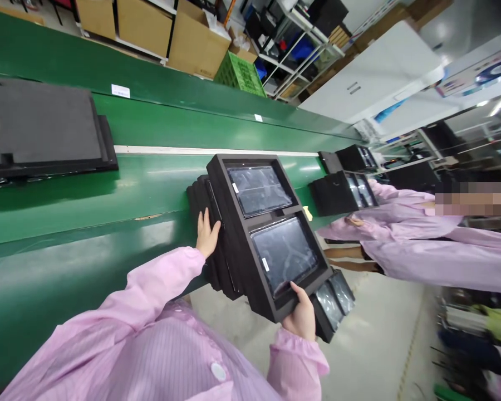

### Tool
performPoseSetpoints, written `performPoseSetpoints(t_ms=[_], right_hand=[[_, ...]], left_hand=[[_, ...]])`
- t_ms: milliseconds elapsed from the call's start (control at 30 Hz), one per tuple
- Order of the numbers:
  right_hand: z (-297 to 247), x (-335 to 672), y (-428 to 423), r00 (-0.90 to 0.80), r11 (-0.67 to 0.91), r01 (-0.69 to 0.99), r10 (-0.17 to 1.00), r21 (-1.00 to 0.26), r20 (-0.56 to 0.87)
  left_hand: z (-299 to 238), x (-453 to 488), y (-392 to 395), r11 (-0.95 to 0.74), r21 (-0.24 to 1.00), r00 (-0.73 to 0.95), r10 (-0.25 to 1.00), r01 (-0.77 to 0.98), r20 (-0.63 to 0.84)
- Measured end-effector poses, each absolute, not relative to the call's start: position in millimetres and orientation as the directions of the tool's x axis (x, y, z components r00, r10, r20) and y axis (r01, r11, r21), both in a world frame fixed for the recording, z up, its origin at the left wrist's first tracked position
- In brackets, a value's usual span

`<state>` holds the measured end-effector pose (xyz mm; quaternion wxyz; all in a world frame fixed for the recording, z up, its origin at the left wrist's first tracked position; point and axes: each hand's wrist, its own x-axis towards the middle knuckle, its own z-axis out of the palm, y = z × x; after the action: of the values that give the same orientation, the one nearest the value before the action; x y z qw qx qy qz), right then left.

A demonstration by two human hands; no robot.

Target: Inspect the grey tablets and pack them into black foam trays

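Observation:
A black foam tray (271, 218) with two compartments sits tilted on top of a stack of similar dark trays (217, 245). In each compartment lies a dark rectangular screen-like panel in clear wrap, the upper panel (259, 189) and the lower panel (284, 253), both with a small white label. My right hand (301, 316) grips the tray's near corner, thumb over the rim and the other fingers hidden beneath. Against the left side of the stack rests my left hand (207, 234), its fingers stretched out and apart.
Green bench (158, 184) runs along the left and far side. More black foam trays (42, 125) lie at far left; other tray stacks (334, 192) stand further along, near a person in a pink coat (401, 223). Another filled tray (334, 303) shows below mine. Cardboard boxes (196, 42) stand behind.

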<state>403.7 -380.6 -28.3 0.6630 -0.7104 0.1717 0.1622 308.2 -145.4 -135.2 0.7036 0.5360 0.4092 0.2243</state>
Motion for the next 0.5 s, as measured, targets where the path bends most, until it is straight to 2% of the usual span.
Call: performPoseSetpoints(t_ms=[100, 300, 500], right_hand=[[-26, 406, -383, 0.836, -0.029, -0.543, -0.113, -0.839, -0.537], [-30, 404, -380, 0.818, -0.013, -0.568, -0.121, -0.823, -0.562], [-26, 397, -371, 0.834, 0.038, -0.537, -0.125, -0.843, -0.537]], left_hand=[[-105, 314, -146, 0.260, 0.965, 0.562, 0.796, 0.018, -0.225], [-73, 341, -144, 0.424, 0.906, 0.554, 0.751, 0.013, -0.359], [-89, 345, -139, 0.360, 0.931, 0.534, 0.778, 0.052, -0.331]])
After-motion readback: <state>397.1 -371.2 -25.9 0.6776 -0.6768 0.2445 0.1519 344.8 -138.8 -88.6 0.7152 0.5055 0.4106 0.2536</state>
